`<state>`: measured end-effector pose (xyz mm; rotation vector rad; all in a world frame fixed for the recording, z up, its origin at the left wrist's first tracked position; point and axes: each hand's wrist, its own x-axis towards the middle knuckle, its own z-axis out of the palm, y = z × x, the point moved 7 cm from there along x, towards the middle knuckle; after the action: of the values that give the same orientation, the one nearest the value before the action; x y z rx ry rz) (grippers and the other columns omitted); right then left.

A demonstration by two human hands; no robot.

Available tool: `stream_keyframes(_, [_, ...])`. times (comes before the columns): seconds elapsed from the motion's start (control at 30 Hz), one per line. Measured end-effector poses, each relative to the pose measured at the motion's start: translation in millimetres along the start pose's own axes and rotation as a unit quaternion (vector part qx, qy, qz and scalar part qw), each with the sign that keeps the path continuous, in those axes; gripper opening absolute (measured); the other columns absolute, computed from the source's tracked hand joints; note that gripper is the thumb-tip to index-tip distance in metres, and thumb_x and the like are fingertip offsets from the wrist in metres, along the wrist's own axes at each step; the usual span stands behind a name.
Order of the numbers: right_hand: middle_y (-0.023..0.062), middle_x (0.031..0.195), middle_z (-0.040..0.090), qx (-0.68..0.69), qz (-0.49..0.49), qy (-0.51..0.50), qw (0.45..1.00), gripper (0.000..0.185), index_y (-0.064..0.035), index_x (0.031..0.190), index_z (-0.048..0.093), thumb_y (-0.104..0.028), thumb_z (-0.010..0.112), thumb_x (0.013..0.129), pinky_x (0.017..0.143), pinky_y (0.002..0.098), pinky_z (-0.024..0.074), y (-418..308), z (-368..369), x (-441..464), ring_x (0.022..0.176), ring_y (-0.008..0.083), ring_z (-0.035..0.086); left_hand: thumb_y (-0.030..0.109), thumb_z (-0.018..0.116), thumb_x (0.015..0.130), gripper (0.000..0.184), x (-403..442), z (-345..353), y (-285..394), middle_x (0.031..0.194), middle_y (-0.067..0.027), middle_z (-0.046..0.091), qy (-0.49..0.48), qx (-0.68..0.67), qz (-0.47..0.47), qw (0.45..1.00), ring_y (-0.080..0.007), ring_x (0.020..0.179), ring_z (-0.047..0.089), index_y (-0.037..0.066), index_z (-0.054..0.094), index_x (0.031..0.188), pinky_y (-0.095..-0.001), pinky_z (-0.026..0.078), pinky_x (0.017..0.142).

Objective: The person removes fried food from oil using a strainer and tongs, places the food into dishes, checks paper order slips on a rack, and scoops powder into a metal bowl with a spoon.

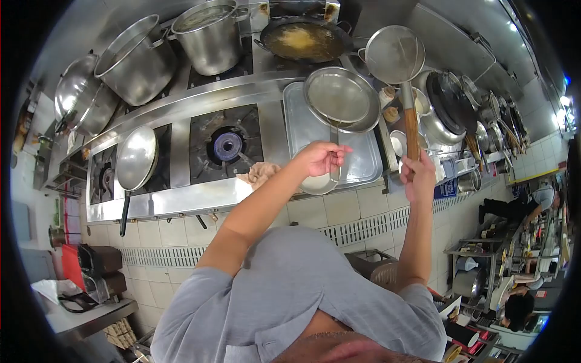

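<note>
My right hand (417,176) is closed around the wooden handle of a large round mesh skimmer (394,55), raised head-up beside the stove. My left hand (322,159) is over the near part of a metal tray (362,162), its fingers loosely curled and partly apart. A thin steel handle runs close by those fingers, and I see no firm grip on it. Just below is a small round ladle-like bowl (316,185) at the tray's front edge. A steel strainer (338,97) over a wider metal bowl rests on the tray's far part.
A wok (304,41) of oil with pale yellow food or foam stands behind the tray. Stockpots (209,42) line the back left. A frying pan (137,158), a bare burner (227,145) and a crumpled cloth (264,175) are on the left. Another person (523,206) stands far right.
</note>
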<state>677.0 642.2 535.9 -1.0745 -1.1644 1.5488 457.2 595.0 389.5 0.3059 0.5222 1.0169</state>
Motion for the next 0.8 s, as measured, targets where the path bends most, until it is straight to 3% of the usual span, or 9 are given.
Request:
stream_keyframes(0.13, [0.0043, 0.073, 0.055, 0.008, -0.018, -0.031, 0.999, 0.016, -0.0011, 0.099, 0.056, 0.002, 0.058, 0.083, 0.043, 0.0252, 0.0364, -9, 31, 63, 0.055, 0.0107, 0.05, 0.023, 0.06, 0.095, 0.038, 19, -15, 0, 0.081, -0.0024, 0.063, -0.019, -0.006, 0.009, 1.0, -0.012, 0.073, 0.062, -0.004, 0.057, 0.121, -0.0242, 0.046, 0.057])
stream_keyframes(0.23, [0.0056, 0.071, 0.055, 0.006, -0.029, -0.074, 0.997, 0.01, -0.0003, 0.092, 0.054, 0.001, 0.058, 0.082, 0.043, 0.0264, 0.0369, -15, 66, 119, 0.055, 0.0121, 0.05, 0.037, 0.061, 0.096, 0.048, 12, -15, -8, 0.094, -0.0084, 0.07, 0.072, 0.004, -0.007, 0.997, -0.0183, 0.081, 0.068, -0.002, 0.055, 0.123, -0.0296, 0.052, 0.065])
stream_keyframes(0.33, [0.0071, 0.066, 0.053, -0.038, -0.037, -0.103, 0.993, 0.006, 0.0004, 0.085, 0.053, 0.002, 0.055, 0.081, 0.042, 0.0283, 0.037, -3, 95, 189, 0.051, 0.0146, 0.049, 0.05, 0.058, 0.096, 0.06, -5, -8, -15, 0.103, -0.0129, 0.071, 0.063, 0.002, -0.016, 0.998, -0.0238, 0.086, 0.07, -0.001, 0.051, 0.126, -0.0343, 0.055, 0.072])
stream_keyframes(0.43, [0.0081, 0.062, 0.051, -0.06, -0.031, -0.102, 0.992, 0.002, 0.0004, 0.08, 0.053, 0.001, 0.055, 0.08, 0.041, 0.03, 0.0366, 7, 119, 234, 0.049, 0.0168, 0.047, 0.053, 0.052, 0.098, 0.062, -44, -10, -20, 0.105, -0.0144, 0.07, 0.048, 0.049, -0.006, 0.998, -0.025, 0.087, 0.07, 0.0, 0.048, 0.129, -0.0341, 0.055, 0.071])
stream_keyframes(0.57, [0.0092, 0.06, 0.052, -0.099, 0.012, -0.108, 0.989, 0.007, -0.0007, 0.074, 0.052, 0.0, 0.055, 0.08, 0.042, 0.0318, 0.0361, 26, 144, 272, 0.047, 0.0189, 0.047, 0.045, 0.048, 0.103, 0.051, -137, -51, -34, 0.103, -0.014, 0.07, 0.127, 0.18, 0.037, 0.975, -0.0208, 0.086, 0.069, 0.002, 0.051, 0.131, -0.0313, 0.054, 0.07])
stream_keyframes(0.63, [0.0095, 0.061, 0.053, -0.096, 0.054, -0.119, 0.987, 0.008, -0.0013, 0.074, 0.053, 0.0, 0.055, 0.081, 0.043, 0.0316, 0.0368, 39, 150, 285, 0.048, 0.0189, 0.048, 0.041, 0.05, 0.103, 0.049, -193, -71, -43, 0.102, -0.0142, 0.069, 0.22, 0.217, 0.047, 0.95, -0.019, 0.084, 0.068, 0.001, 0.052, 0.132, -0.031, 0.053, 0.069])
stream_keyframes(0.8, [0.0091, 0.065, 0.056, -0.067, 0.118, -0.164, 0.977, 0.007, -0.0023, 0.078, 0.054, -0.001, 0.055, 0.084, 0.046, 0.0306, 0.0387, 46, 171, 286, 0.053, 0.018, 0.051, 0.04, 0.053, 0.101, 0.052, -318, -138, -100, 0.1, -0.0153, 0.069, 0.347, 0.106, 0.117, 0.924, -0.0211, 0.081, 0.066, -0.002, 0.051, 0.132, -0.0323, 0.053, 0.068])
